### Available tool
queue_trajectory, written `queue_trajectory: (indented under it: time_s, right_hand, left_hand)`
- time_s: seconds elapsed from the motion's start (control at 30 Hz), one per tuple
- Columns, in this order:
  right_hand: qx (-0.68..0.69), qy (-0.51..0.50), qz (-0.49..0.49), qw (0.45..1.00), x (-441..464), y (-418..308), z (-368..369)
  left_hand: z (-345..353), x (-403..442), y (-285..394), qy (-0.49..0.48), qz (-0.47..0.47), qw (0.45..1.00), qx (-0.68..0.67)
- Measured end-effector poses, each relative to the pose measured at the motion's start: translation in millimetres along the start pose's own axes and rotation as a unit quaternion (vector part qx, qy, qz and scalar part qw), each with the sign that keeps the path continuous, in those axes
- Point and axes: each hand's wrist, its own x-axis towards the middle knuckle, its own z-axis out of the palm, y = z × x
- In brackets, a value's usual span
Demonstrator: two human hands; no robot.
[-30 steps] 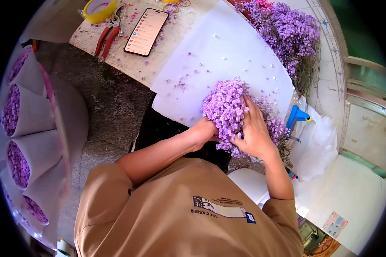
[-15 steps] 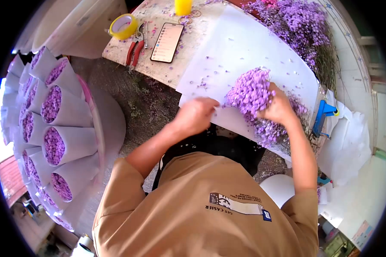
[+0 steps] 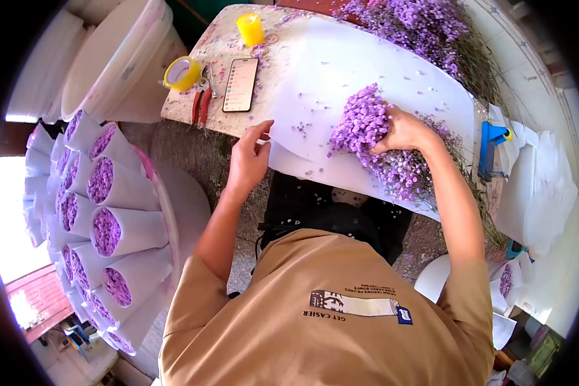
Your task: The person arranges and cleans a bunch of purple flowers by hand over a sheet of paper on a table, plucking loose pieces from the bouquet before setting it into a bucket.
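Observation:
My right hand [image 3: 405, 132] is closed around the stems of a small bunch of purple baby's breath [image 3: 359, 119], its heads leaning left over the white wrapping paper [image 3: 328, 48]. Below that hand lies a looser heap of the same flowers [image 3: 405, 174] on the paper. At the paper's left corner is my left hand [image 3: 251, 157], fingers apart and holding nothing that I can see. Fallen blossoms dot the sheet.
A phone [image 3: 240, 85], red-handled pliers [image 3: 201, 105] and tape rolls [image 3: 181, 74] lie on the table's left. More purple flowers [image 3: 424, 32] are piled at the back right, near a blue tape dispenser [image 3: 492, 148]. Wrapped bouquets [image 3: 135, 225] fill a tub at left.
My left hand has moved left and up, from the paper's front edge to its left corner, and its fingers have spread. The bunch in my right hand has shifted slightly left and up.

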Motion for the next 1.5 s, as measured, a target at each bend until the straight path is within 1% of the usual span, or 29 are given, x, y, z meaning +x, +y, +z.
queue_trajectory:
  time_s: [0.03,0.1,0.13,0.17,0.23,0.27,0.33,0.37,0.43,0.5,0.57,0.63,0.7,0.73,0.8,0.9,0.97,1.03,1.1,1.13,1.17,1.2,1.23,1.3,1.33,1.37,1.43,1.47,1.5]
  right_hand:
    - [0.002,0.007,0.003,1.000,-4,-2,-2]
    - [-0.035,-0.034,0.063,0.997,-13,-20,-1]
    - [-0.060,0.020,0.038,0.997,-33,-43,-7]
    - [-0.137,0.063,0.036,0.988,-31,-40,8]
    - [-0.125,0.044,0.064,0.989,-28,-34,13]
    - [-0.125,0.049,0.066,0.989,-31,-33,12]
    - [-0.054,0.061,0.084,0.993,-35,-34,6]
    - [-0.055,0.068,0.083,0.993,-37,-29,3]
    - [0.031,0.098,0.045,0.994,-43,-9,0]
    - [0.125,0.123,0.005,0.984,-69,5,-12]
    - [0.271,0.147,0.002,0.951,-104,31,-16]
    - [0.391,0.170,-0.009,0.904,-162,44,-27]
    - [0.296,0.250,0.020,0.922,-225,70,-28]
    - [0.238,0.230,0.129,0.935,-261,89,-23]
    - [0.222,0.285,0.212,0.908,-320,122,9]
    - [0.268,0.374,0.275,0.844,-375,154,75]
    - [0.293,0.419,0.302,0.805,-399,165,109]
    - [0.309,0.451,0.323,0.772,-417,170,133]
    - [0.322,0.476,0.340,0.744,-434,175,151]
    - [0.326,0.488,0.347,0.732,-441,178,158]
    - [0.329,0.499,0.353,0.720,-445,181,164]
    - [0.330,0.508,0.359,0.710,-450,185,167]
    - [0.333,0.516,0.364,0.700,-455,188,171]
    - [0.340,0.528,0.369,0.685,-464,189,178]
    - [0.345,0.535,0.365,0.679,-464,192,181]
    - [0.349,0.538,0.363,0.675,-465,190,181]
    - [0.359,0.541,0.344,0.678,-463,184,183]
    - [0.365,0.542,0.335,0.679,-460,180,183]
    - [0.370,0.542,0.321,0.683,-457,176,182]
  left_hand:
    - [5,0,-2,0.014,0.107,0.990,0.091]
    - [15,0,0,-0.006,0.182,0.973,0.141]
    - [22,-3,-1,0.011,0.206,0.952,0.226]
    - [24,-4,8,0.012,0.209,0.941,0.265]
    - [30,-6,31,0.060,0.204,0.901,0.378]
    - [31,-4,33,0.061,0.208,0.900,0.378]
    - [35,5,33,0.057,0.231,0.841,0.487]
    - [38,9,32,0.061,0.236,0.839,0.487]
    - [45,11,25,-0.066,0.285,0.810,0.508]
    - [56,9,27,-0.088,0.309,0.807,0.495]
    - [73,10,32,-0.169,0.342,0.809,0.447]
    - [96,8,38,-0.162,0.386,0.802,0.425]
    - [120,3,51,-0.158,0.428,0.803,0.385]
    - [132,1,60,-0.165,0.444,0.800,0.368]
    - [157,-1,77,-0.185,0.485,0.786,0.335]
    - [192,11,89,-0.230,0.530,0.755,0.310]
    - [203,33,117,-0.341,0.481,0.711,0.384]
    - [213,69,157,-0.422,0.361,0.695,0.456]
    - [214,116,192,-0.392,0.390,0.685,0.474]
    - [220,172,174,-0.364,0.522,0.672,0.380]
    - [214,206,184,-0.311,0.576,0.694,0.300]
    - [198,214,227,-0.275,0.527,0.728,0.340]
    - [183,233,252,-0.217,0.569,0.725,0.322]
    - [149,175,345,-0.106,0.530,0.763,0.354]
    - [134,146,374,-0.091,0.515,0.765,0.376]
    - [123,117,390,-0.029,0.551,0.726,0.410]
    - [117,69,391,-0.020,0.553,0.721,0.417]
    - [120,58,371,-0.004,0.611,0.689,0.390]
    - [126,37,355,-0.026,0.579,0.696,0.424]
